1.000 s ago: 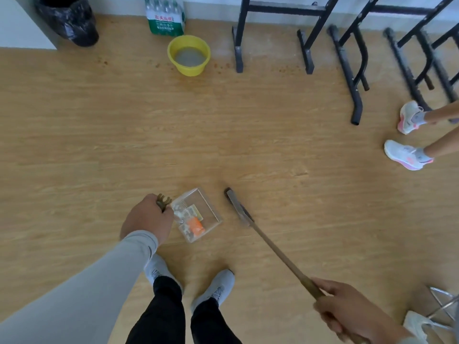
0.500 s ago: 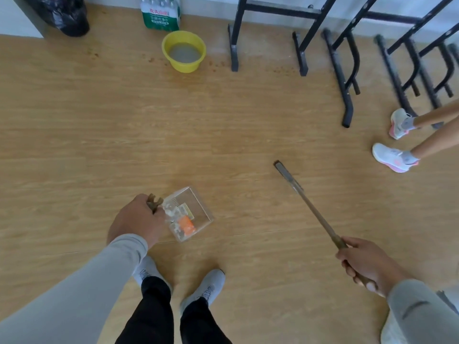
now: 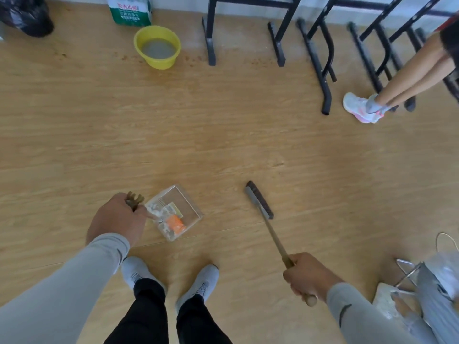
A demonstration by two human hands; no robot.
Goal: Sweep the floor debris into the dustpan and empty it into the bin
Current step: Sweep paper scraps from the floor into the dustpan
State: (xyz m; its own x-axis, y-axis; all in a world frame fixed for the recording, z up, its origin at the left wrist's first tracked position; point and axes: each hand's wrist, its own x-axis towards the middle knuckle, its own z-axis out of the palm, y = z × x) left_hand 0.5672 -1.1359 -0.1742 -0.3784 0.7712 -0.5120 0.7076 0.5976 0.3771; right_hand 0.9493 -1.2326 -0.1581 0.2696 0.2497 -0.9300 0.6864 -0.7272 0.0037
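My left hand (image 3: 116,219) grips the handle of a clear plastic dustpan (image 3: 185,204) held low over the wooden floor in front of my feet. Inside it lie an orange scrap (image 3: 175,223), a small paper label and pale crumbs. My right hand (image 3: 309,278) is closed around the brown handle of a broom (image 3: 269,227), whose dark brush head (image 3: 258,199) hangs to the right of the dustpan, apart from it. A black bin bag (image 3: 24,14) sits at the far left corner by the wall.
A yellow basin (image 3: 157,46) of water and a pack of bottles (image 3: 129,11) stand by the far wall. Black metal table legs (image 3: 320,63) line the back right. Another person's legs and white shoes (image 3: 362,108) are at right. A plastic bag on a wire stand (image 3: 422,281) is at lower right.
The broom swung away to the right, then came back nearer the dustpan. My left hand has kept hold of the dustpan in about the same place. The other person has stepped.
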